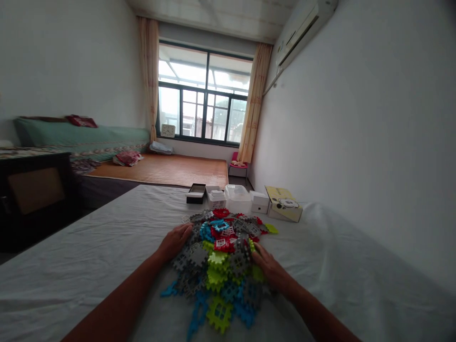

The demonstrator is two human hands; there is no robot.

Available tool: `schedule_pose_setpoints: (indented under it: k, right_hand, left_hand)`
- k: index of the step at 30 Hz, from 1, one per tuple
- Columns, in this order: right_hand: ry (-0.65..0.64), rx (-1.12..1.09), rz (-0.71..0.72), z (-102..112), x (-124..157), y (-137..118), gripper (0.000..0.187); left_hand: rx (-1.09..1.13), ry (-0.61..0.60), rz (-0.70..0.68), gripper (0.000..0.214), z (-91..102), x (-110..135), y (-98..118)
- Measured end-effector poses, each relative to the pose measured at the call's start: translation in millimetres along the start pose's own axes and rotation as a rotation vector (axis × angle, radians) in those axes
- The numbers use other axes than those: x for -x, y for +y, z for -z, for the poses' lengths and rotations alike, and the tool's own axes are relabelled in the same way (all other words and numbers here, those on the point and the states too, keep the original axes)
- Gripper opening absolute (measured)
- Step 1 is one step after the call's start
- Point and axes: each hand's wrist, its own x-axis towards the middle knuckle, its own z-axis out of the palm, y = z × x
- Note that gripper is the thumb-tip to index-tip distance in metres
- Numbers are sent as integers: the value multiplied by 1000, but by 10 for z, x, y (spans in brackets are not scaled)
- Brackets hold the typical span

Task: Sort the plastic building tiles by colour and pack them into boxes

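A heap of flat plastic interlocking building tiles with toothed edges lies before me, in grey, red, blue and lime green. My left hand point(178, 240) rests against the heap's left side, its fingers stretched out beside the grey tiles point(198, 255). On the right side, my right hand point(270, 267) has its fingers at a lime green tile point(251, 245) that stands on edge and seems gripped; the fingertips are partly hidden. Red tiles point(221, 244) with white window pieces and a blue square tile point(220, 225) sit near the top. A lime green window tile point(220, 313) lies closest to me.
Behind the heap stand an open black box point(195, 194), clear plastic containers point(237, 195), a small white box point(259, 202) and a yellow carton point(284, 204). A pale wrinkled cloth point(107, 237) covers the table. Beyond are a bed point(178, 168) and a dark cabinet point(35, 199).
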Motion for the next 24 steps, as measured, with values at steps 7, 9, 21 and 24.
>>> schedule_pose_setpoints:
  k: [7, 9, 21, 24]
  right_hand:
    - [177, 250, -184, 993, -881, 748, 32]
    - [173, 285, -199, 1120, -1049, 1058, 27]
    - [89, 412, -129, 1067, -1658, 1496, 27]
    - [-30, 371, -1, 805, -1837, 1316, 39]
  left_hand:
    - [23, 19, -10, 54, 8, 17, -69]
    - [37, 18, -8, 52, 18, 19, -62]
    - [59, 31, 12, 45, 4, 8, -86]
    - [56, 26, 21, 46, 24, 18, -57]
